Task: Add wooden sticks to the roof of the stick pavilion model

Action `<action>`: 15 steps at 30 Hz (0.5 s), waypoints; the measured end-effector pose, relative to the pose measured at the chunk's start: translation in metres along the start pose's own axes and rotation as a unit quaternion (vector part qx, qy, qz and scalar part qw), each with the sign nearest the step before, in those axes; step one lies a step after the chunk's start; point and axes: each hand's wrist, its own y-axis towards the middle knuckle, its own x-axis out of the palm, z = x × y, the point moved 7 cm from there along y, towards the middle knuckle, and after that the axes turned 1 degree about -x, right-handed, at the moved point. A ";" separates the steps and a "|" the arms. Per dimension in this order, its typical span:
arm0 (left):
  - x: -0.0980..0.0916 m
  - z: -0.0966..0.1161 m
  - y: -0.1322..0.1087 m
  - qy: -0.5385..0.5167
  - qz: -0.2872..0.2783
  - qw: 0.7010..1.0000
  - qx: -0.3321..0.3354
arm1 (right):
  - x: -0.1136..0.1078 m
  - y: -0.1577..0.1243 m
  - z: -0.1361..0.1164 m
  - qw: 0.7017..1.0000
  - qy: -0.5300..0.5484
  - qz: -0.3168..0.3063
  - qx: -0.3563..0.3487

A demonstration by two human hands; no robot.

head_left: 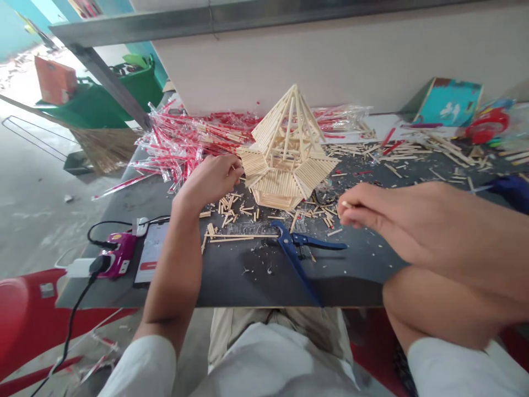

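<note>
A model house (285,182) built of thin wooden sticks stands mid-table, with a pointed, partly open top and slatted lower roof panels. At its left edge is my left hand (215,175), fingers curled against the eave, their tips partly hidden. My right hand (380,212), to the right of the model and apart from it, is closed in a pinch. A short wooden stick (346,204) pokes out between thumb and finger. In front of the model lie a blue-handled cutter (292,248), a clear plastic ruler (252,228) and long sticks (231,239).
Red-and-clear plastic wrappers (177,138) are heaped at the back left. Cut stick pieces (231,207) litter the table. A phone (151,253) and a purple power strip (119,253) with cables lie left. A turquoise box (448,103) and a red tape dispenser (487,124) stand back right.
</note>
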 end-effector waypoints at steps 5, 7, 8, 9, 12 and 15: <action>0.031 -0.032 0.018 -0.186 -0.001 0.972 -0.141 | 0.002 0.024 0.007 0.983 -0.148 -0.028 -0.103; 0.046 -0.040 0.025 -0.270 -0.027 0.947 -0.169 | 0.003 0.030 0.015 0.983 -0.157 -0.037 -0.089; 0.051 -0.041 0.028 -0.307 -0.038 0.935 -0.172 | 0.003 0.034 0.021 0.982 -0.168 -0.047 -0.067; 0.054 -0.042 0.030 -0.338 -0.047 0.924 -0.172 | 0.004 0.037 0.029 0.981 -0.184 -0.060 -0.033; 0.055 -0.043 0.030 -0.395 -0.050 0.901 -0.172 | 0.007 0.046 0.063 0.957 -0.238 -0.118 0.116; 0.050 -0.044 0.028 -0.418 -0.038 0.892 -0.170 | 0.013 0.056 0.086 0.932 -0.269 -0.165 0.179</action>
